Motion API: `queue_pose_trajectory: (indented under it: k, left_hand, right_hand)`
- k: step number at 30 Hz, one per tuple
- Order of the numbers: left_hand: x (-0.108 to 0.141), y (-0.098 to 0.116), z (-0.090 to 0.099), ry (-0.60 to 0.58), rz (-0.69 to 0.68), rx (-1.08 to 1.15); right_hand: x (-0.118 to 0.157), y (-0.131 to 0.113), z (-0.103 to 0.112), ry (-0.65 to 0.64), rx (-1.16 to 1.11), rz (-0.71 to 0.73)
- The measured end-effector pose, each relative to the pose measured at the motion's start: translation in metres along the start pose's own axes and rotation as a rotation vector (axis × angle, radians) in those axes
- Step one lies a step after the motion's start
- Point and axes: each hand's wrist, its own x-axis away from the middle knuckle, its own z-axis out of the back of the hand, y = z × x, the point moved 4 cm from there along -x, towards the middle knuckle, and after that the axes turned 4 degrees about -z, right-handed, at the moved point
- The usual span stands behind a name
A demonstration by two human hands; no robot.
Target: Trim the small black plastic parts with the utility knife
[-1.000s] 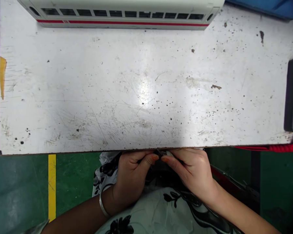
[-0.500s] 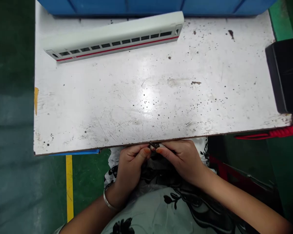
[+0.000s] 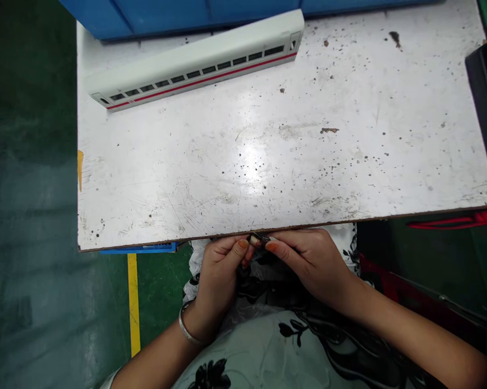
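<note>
White train-carriage shell point(image 3: 194, 64) being kept on scuffed workbench point(image 3: 211, 162) at 11 o'clock | black case point(image 3: 486, 108) being kept at 3 o'clock | blue bin point(image 3: 166, 16) being kept at 12 o'clock

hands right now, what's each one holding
left hand: closed, pinching a small dark part
right hand: closed, pinching the same small dark part from the other side

Train shell point(image 3: 194, 67) on workbench point(image 3: 348, 162), back left; case point(image 3: 485, 108) right edge; crate point(image 3: 166, 16) behind; hands point(image 3: 219, 281) below front edge point(image 3: 146, 244).
</note>
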Motion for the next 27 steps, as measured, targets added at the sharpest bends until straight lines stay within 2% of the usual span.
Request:
queue_pose_trajectory:
  k: [9, 14, 22, 27]
  left_hand:
    - [0.0031, 0.0048, 0.0000, 0.088, -0.033, -0.113]
    - [0.0041, 0.0047, 0.0005, 0.132, -0.107, -0.211]
    - [0.0050, 0.0104, -0.0010, 0.192, -0.216, -0.348]
    - [0.0045, 0.0066, -0.0019, 0.205, -0.226, -0.350]
  right_hand:
    - [-0.0013, -0.0015, -0.0005, 0.023, 0.208, 0.032]
    - [0.0019, -0.0015, 0.0021, 0.027, 0.288, 0.014]
    - [0.0000, 0.0012, 0.0028, 0.037, 0.243, 0.019]
    - [-0.0011, 0.0028, 0.0039, 0.033, 0.229, 0.029]
